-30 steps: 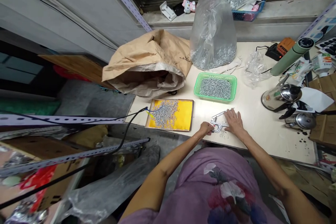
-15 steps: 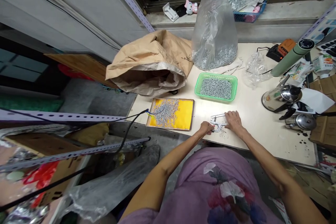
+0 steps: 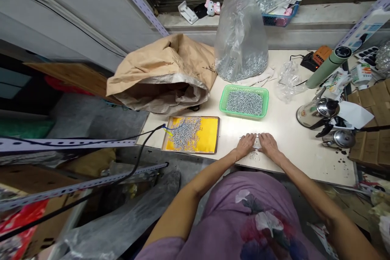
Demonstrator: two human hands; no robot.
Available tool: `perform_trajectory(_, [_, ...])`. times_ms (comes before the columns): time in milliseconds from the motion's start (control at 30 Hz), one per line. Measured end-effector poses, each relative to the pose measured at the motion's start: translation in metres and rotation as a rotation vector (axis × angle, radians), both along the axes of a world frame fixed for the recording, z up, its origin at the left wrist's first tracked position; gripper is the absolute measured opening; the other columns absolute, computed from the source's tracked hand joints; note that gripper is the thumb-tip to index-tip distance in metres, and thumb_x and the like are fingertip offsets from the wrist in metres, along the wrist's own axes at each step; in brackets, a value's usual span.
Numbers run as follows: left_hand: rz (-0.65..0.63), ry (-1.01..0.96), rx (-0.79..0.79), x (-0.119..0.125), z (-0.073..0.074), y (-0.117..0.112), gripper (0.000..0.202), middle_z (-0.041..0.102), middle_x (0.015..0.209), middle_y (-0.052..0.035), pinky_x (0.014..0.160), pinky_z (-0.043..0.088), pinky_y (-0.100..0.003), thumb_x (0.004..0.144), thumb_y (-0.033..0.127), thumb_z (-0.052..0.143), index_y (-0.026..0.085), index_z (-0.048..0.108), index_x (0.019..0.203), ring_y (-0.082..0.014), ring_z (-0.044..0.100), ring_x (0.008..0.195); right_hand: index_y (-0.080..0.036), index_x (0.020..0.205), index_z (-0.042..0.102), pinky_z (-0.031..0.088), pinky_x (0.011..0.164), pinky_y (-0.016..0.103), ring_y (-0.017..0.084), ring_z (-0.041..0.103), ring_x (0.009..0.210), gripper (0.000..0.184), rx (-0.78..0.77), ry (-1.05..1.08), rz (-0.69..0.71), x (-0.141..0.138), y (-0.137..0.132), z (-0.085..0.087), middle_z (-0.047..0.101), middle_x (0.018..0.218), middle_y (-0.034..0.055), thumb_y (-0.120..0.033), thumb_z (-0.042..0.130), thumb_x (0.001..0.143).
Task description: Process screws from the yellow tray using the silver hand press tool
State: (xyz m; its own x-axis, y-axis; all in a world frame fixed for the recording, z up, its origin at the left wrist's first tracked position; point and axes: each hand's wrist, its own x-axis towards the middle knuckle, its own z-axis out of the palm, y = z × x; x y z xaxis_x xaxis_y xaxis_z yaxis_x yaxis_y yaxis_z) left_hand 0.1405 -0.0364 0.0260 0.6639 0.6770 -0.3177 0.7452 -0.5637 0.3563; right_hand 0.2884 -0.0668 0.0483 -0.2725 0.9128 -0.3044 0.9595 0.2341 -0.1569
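Note:
On the table's front part, both of my hands press down close together over a flat silver metal frame point(image 3: 257, 143). My left hand point(image 3: 245, 146) covers its left side, fingers closed over it. Over the right side, the fingers of my right hand point(image 3: 268, 144) are closed in the same way. Only a small piece of the frame shows between the thumbs; the rest is hidden. Left of my hands lies a yellow tray point(image 3: 210, 135) with a heap of small metal pins point(image 3: 186, 132). Beyond my hands stands a green basket point(image 3: 224, 103) full of similar pins.
A brown paper sack point(image 3: 164, 63) lies open at the back left. Beside it stands a clear plastic bag point(image 3: 240, 28) with metal pins in its bottom. To the right are a green flask point(image 3: 327, 67), a steel kettle point(image 3: 317, 111) and a small teapot point(image 3: 339, 139). A black cable point(image 3: 143, 158) hangs left.
My left hand has moved from the frame's lower left corner up onto its left side, next to my right hand. The frame is now mostly covered. The whole view has shifted slightly.

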Motion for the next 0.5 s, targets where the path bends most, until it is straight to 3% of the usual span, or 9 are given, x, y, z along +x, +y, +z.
perform_trajectory(167, [-0.033, 0.099, -0.039, 0.006, 0.007, -0.001, 0.037, 0.055, 0.115, -0.0140, 0.088, 0.043, -0.036, 0.084, 0.025, 0.061, 0.014, 0.052, 0.118, -0.0269, 0.047, 0.111, -0.014, 0.111, 0.059, 0.038, 0.086, 0.035, 0.025, 0.051, 0.100, 0.027, -0.039, -0.019, 0.026, -0.003, -0.005, 0.003, 0.062, 0.101, 0.0129, -0.016, 0.053, 0.085])
perform_trajectory(333, [0.003, 0.112, -0.084, 0.010, 0.006, -0.004, 0.016, 0.057, 0.108, -0.0125, 0.086, 0.044, -0.035, 0.092, 0.020, 0.047, 0.014, 0.058, 0.102, -0.0245, 0.048, 0.107, -0.016, 0.104, 0.063, 0.038, 0.082, 0.033, 0.022, 0.052, 0.096, 0.037, -0.069, -0.002, 0.024, -0.002, -0.011, 0.002, 0.063, 0.095, 0.0115, -0.004, 0.032, 0.089])
perform_trajectory(500, [0.053, 0.110, -0.074, 0.012, 0.001, -0.002, 0.018, 0.060, 0.106, -0.0131, 0.085, 0.046, -0.036, 0.092, 0.019, 0.046, 0.013, 0.059, 0.102, -0.0251, 0.051, 0.107, -0.017, 0.101, 0.063, 0.039, 0.083, 0.032, 0.021, 0.053, 0.096, 0.031, -0.071, 0.012, 0.043, 0.001, -0.005, 0.007, 0.063, 0.096, 0.0106, -0.008, 0.036, 0.091])
